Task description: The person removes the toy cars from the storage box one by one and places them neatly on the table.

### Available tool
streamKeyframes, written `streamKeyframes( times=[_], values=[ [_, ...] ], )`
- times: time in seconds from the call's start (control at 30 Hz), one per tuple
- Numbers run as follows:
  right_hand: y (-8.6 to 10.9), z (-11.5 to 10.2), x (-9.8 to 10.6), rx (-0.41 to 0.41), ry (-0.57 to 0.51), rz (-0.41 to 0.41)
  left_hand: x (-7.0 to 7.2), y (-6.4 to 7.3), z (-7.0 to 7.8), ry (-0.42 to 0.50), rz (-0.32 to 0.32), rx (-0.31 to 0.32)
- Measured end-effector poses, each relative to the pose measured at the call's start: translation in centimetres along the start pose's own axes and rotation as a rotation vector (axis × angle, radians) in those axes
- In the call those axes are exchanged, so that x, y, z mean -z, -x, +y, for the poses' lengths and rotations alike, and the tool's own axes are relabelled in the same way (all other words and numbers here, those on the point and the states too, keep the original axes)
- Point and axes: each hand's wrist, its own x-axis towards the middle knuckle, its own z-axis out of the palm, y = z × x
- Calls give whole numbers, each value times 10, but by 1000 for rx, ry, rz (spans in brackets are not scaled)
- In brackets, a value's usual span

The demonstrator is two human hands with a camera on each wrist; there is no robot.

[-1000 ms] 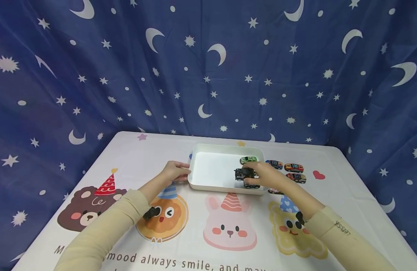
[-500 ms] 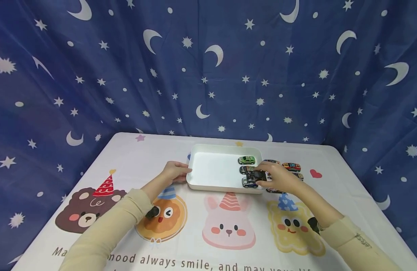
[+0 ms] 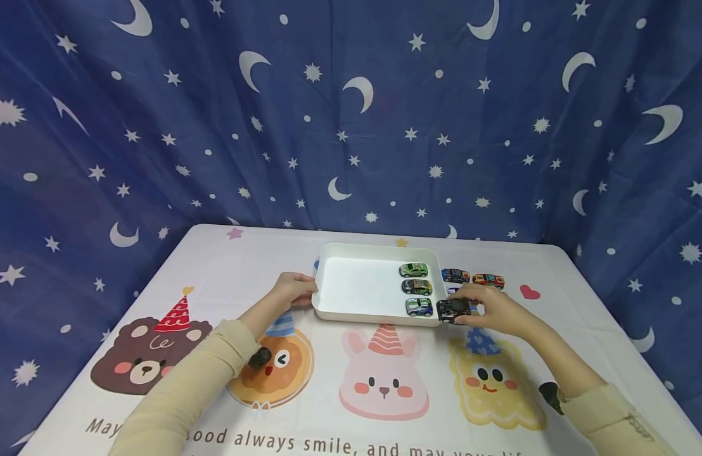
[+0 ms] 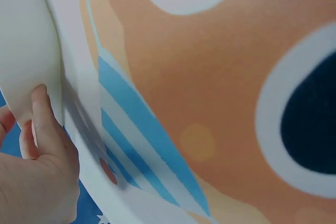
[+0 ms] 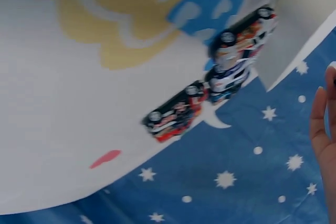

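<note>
My left hand [image 3: 295, 290] holds the left end of a shallow white tray [image 3: 351, 315]. In the left wrist view the thumb lies on the outside of its wall, with other fingers at the rim. My right hand [image 3: 493, 308] grips a dark toy car [image 3: 453, 310] between thumb and fingers, just off the tray's right front corner. Inside the tray, along its right side, sit a green toy car [image 3: 414, 270], a dark multicoloured one and a white-and-blue toy car [image 3: 419, 307]. The right wrist view shows only part of the right hand [image 5: 326, 124], at its edge.
Right of the tray stand a blue toy car [image 3: 456, 275] and an orange-red toy car [image 3: 488, 280], others partly behind the right hand. A printed white cloth [image 3: 271, 247] covers the table. A blue star-patterned curtain [image 3: 305, 126] hangs behind it.
My right hand has carried the dark toy car from over the tray to the right, past its wall, uncovering the cars inside. My left hand keeps its hold on the tray's end.
</note>
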Motion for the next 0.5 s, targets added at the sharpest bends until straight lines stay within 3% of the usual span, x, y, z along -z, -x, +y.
streamKeyframes(
  times=[0.27, 0.5],
  values=[
    [16, 16, 2, -32, -17, -30, 1, 0, -4, 9, 14, 20],
    [29, 24, 11, -71, -11, -22, 1, -1, -6, -3, 22, -7]
  ],
)
